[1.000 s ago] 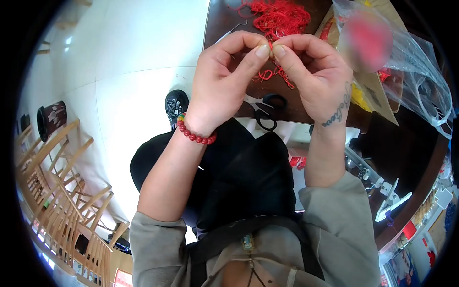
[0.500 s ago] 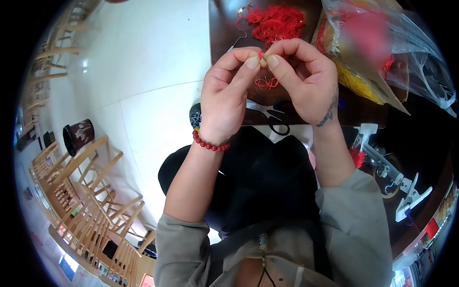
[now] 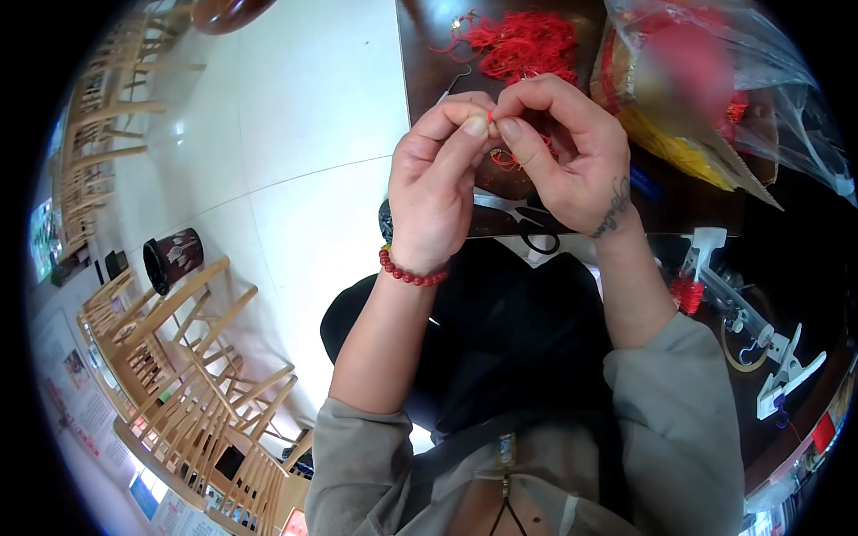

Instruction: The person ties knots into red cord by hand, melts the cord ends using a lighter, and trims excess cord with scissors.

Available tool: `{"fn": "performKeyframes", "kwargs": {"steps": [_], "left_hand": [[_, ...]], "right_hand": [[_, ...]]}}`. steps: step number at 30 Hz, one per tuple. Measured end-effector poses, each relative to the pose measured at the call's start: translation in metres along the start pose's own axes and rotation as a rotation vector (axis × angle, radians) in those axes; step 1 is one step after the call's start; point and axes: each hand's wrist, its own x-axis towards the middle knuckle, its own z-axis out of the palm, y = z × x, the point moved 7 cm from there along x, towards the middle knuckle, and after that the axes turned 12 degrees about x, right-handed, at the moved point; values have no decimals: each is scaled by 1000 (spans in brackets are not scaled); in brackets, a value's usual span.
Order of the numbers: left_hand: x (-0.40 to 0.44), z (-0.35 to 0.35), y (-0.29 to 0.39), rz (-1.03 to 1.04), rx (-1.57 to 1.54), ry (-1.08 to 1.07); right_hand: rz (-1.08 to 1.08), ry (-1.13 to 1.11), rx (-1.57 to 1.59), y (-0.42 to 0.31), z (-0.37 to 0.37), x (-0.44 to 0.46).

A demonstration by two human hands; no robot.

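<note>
Head view: both hands are raised over the near edge of the dark worktop (image 3: 429, 55), meeting at a small bit of red cord (image 3: 491, 116). The left hand (image 3: 433, 183) has its grip closed on it, thumb against forefinger; the right hand (image 3: 576, 147) pinches at it from the other side, tips almost touching the left's. What the fingertips cover, a knot or an end, cannot be told. As a judgement, work on this piece is partway: it is in hand and not laid down. Beyond the hands lies a loose, tangled red pile (image 3: 529, 40), and a few red loops (image 3: 505, 161) show just below the fingers; whether either is finished or waiting cannot be told, so no count of pieces done or left is possible. The scissors (image 3: 517, 211) and the hooked tool (image 3: 456, 83) lie out of hand on the worktop, neither in use. More red strands (image 3: 688, 293) hang near the white clip (image 3: 710, 241) at the right.
</note>
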Motion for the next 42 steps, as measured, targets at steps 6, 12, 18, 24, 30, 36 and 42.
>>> {"fn": "performKeyframes", "kwargs": {"steps": [6,12,18,24,30,36,42], "left_hand": [[-1,1,3,-16,-43,40],[-1,1,6,33,-2,0],[-1,-1,6,37,21,28],[-2,-2,10,63,107,76],[-7,-6,11,67,190,99],[-9,-8,8,83,206,114],[-9,-9,7,89,195,121]], "right_hand": [[-101,16,10,0,3,-5],[-96,112,94,-1,4,-7],[-132,88,-12,-3,7,-7],[-203,75,-69,-5,8,-5],[-199,26,-100,-1,12,-7],[-256,4,-160,-1,15,-9],[-314,-41,-161,0,14,-8]]}}
